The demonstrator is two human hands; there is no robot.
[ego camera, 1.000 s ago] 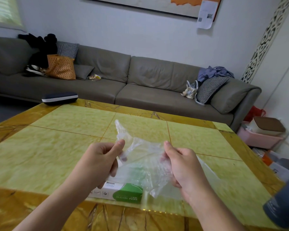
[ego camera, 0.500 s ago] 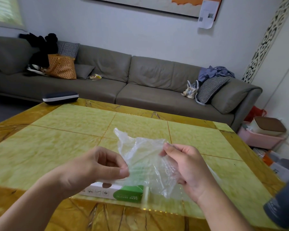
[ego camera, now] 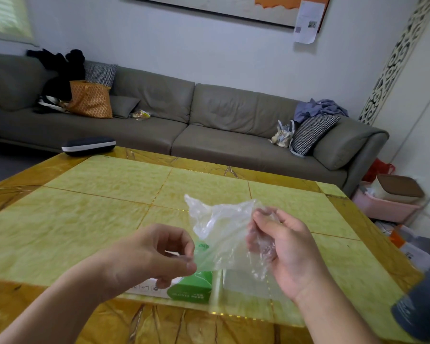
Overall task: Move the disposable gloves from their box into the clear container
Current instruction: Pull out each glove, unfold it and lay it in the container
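1. Above the yellow worktop (ego camera: 104, 219), two bare hands hold up one thin see-through glove (ego camera: 221, 234).
2. The left hand (ego camera: 149, 259) pinches the glove's lower left edge, with its thumb and first finger pressed together on the plastic.
3. The right hand (ego camera: 286, 252) grips the glove's right side, with its fingers (ego camera: 263, 217) curled round the crinkled plastic.
4. The glove hangs between the two hands, up off the worktop, with one loose corner sticking up.
5. Under the hands, a white and green glove box (ego camera: 189, 289) lies flat on the worktop, close to the near edge.
6. Just right of the box sits a clear container (ego camera: 248, 291), touching or almost touching it; I cannot tell which.
7. Far back, a dark case (ego camera: 88, 146) rests on the worktop's far left corner.
8. Behind the worktop stands a long grey sofa (ego camera: 184, 125) with cushions and bags on it.
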